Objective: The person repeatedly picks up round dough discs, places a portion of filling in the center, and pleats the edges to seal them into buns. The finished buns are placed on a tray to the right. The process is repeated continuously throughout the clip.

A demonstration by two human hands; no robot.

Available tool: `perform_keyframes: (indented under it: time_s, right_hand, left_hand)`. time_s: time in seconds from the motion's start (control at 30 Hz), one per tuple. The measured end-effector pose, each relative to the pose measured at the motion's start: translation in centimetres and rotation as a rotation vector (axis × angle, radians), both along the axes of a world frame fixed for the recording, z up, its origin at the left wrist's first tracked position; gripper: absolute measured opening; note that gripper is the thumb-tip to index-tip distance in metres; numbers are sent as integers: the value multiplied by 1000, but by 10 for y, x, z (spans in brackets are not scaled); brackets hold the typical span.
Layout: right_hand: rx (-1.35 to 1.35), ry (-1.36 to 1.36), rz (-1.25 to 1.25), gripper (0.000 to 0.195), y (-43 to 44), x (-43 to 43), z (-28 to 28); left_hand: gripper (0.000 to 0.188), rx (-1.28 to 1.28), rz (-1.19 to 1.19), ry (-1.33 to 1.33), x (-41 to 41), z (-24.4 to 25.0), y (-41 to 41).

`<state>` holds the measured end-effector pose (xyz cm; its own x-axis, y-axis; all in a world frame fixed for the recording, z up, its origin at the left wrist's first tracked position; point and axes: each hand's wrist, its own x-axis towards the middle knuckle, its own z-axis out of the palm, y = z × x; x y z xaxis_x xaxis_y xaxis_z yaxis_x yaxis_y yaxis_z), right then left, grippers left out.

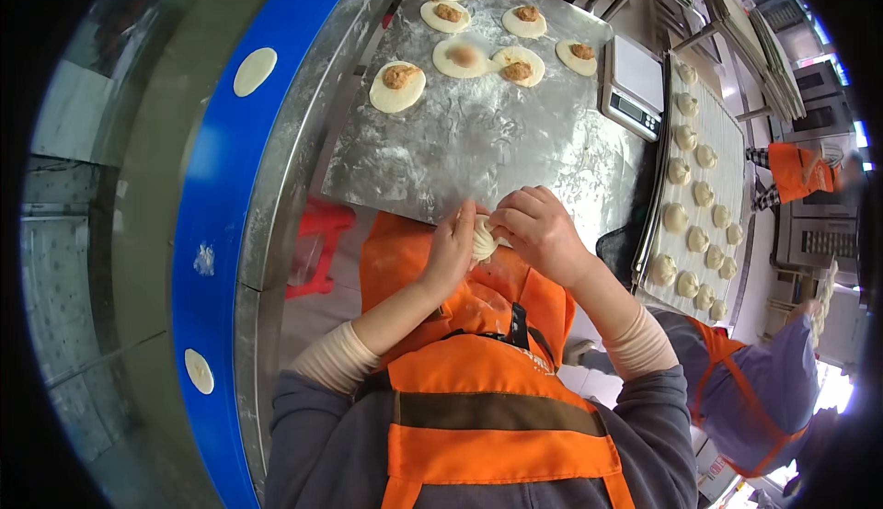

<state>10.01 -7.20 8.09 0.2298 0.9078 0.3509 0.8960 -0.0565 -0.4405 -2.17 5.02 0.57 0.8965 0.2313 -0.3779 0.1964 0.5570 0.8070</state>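
Observation:
A pleated, filled dough bun (pixel 484 240) is held between my two hands, just over the near edge of the floured steel table (pixel 441 143). My left hand (pixel 452 243) cups its left side, thumb pointing up. The fingers of my right hand (pixel 534 230) pinch the bun's pleats from the right, hiding part of it. Farther up the table lie several flat dough rounds topped with brown filling, one dough round (pixel 397 87) at the left and another dough round (pixel 578 58) at the right. Over one middle round (pixel 461 56) the picture is blurred.
On the right, a tray (pixel 735 119) holds rows of pleated buns, with a digital scale (pixel 631 81) beside it. A blue conveyor belt (pixel 214 185) carrying flat dough rounds runs along the left. A red stool (pixel 321 247) stands below the table. Co-workers (pixel 752 385) stand at the right.

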Motion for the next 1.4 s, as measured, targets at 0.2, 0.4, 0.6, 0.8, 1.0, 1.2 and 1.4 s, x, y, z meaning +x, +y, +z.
perform_keyframes:
  time_s: [0.2,0.4,0.6,0.8,1.0,1.2,1.4]
  right_hand:
    - [48,44,0,22,-2,-3,-8]
    - [-46,390,-91,22,-1,-13,-12]
    - [-10,-93,112,27,-3,-9,1]
    - [65,412,-80,16,-10,-9,-15]
    - [-3,636,-256,12,-9,-21,-17]
    - [86,350,-101,18,-11,-20,-14]
    - [14,34,41,24,-18,-17,-7]
  left_hand:
    - [44,64,114,-133,-8,16,-8]
    - [49,-11,88,59,-3,2,0]
    - [62,-268,-281,148,2,7,26]
    - [57,96,-176,-80,-13,16,15]
    - [39,787,121,-371,-1,-8,11]
    - [46,341,-77,-159,-10,12,14]
    - [55,-29,-179,66,0,18,6]
